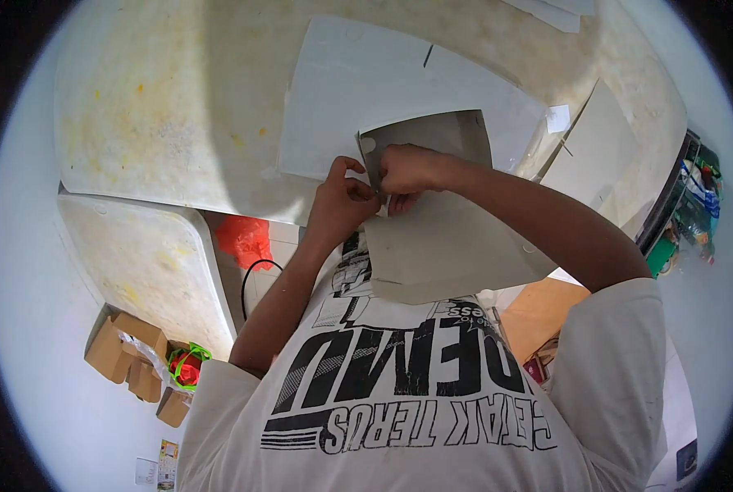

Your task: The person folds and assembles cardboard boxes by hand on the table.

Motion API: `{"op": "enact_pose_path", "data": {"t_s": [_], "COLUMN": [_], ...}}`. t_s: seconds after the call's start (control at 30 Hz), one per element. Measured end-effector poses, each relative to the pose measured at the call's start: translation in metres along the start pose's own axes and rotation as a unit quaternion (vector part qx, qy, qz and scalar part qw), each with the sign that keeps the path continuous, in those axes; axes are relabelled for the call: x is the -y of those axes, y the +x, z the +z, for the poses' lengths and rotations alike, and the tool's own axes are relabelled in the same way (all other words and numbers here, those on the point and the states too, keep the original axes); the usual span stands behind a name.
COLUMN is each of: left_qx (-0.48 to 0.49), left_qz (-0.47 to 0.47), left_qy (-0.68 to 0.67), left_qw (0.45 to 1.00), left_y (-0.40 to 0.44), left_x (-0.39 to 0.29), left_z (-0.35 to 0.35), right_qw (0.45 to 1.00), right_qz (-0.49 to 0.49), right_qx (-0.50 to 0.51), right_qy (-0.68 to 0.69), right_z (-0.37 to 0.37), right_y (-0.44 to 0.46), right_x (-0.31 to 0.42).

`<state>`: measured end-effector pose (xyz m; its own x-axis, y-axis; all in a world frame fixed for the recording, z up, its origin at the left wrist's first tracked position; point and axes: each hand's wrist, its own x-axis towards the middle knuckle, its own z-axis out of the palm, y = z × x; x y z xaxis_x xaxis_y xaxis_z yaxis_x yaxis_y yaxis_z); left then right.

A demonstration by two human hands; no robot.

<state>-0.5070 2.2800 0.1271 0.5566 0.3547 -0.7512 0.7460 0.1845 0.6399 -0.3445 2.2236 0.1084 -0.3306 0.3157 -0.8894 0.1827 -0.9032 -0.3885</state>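
Note:
A folded grey cardboard piece lies between the table's front edge and my shirt, with one panel raised over a larger pale sheet. At the raised panel's left edge, my left hand has its fingers curled and thumb and fingertips drawn close together on the cardboard's side. My right hand is bent over the inner side of that same edge, fingers pressed at the fold. Whatever small part lies between the fingertips is too hidden to name. Under the raised panel, the large pale sheet with a short dark slit rests on the table.
The stained white table spans the view. Another grey cardboard sheet and a small white paper lie at right. A second tabletop, a red plastic bag and open brown boxes are at lower left.

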Motion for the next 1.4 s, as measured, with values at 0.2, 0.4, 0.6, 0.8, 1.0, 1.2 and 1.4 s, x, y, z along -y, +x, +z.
{"op": "enact_pose_path", "data": {"t_s": [0.2,0.4,0.6,0.8,1.0,1.2,1.4], "left_qx": [-0.002,-0.019,-0.035,-0.002,-0.001,0.006,-0.003], "left_qz": [-0.044,-0.058,-0.041,-0.044,-0.013,0.03,0.038], "left_qy": [-0.029,-0.059,-0.027,0.012,0.027,0.079,0.118], "left_qw": [0.999,0.996,0.998,0.999,1.0,0.996,0.992], "left_y": [0.002,0.001,-0.001,-0.004,-0.008,-0.009,-0.011], "left_x": [0.01,0.007,0.003,-0.006,-0.007,-0.005,-0.013], "left_z": [0.003,0.004,-0.001,-0.006,-0.006,-0.007,-0.006], "right_qw": [1.0,0.997,0.976,0.976,0.97,0.966,0.977], "right_qz": [0.003,0.0,-0.114,-0.176,-0.185,-0.175,-0.188], "right_qx": [0.002,0.018,0.116,0.104,0.111,0.113,0.07], "right_qy": [-0.009,0.072,0.147,0.071,0.111,0.151,0.068], "right_z": [-0.001,-0.001,-0.008,-0.004,-0.002,0.002,0.005], "right_y": [0.002,0.0,-0.013,-0.01,-0.008,-0.005,-0.002], "right_x": [-0.003,-0.008,-0.036,-0.043,-0.048,-0.052,-0.054]}}
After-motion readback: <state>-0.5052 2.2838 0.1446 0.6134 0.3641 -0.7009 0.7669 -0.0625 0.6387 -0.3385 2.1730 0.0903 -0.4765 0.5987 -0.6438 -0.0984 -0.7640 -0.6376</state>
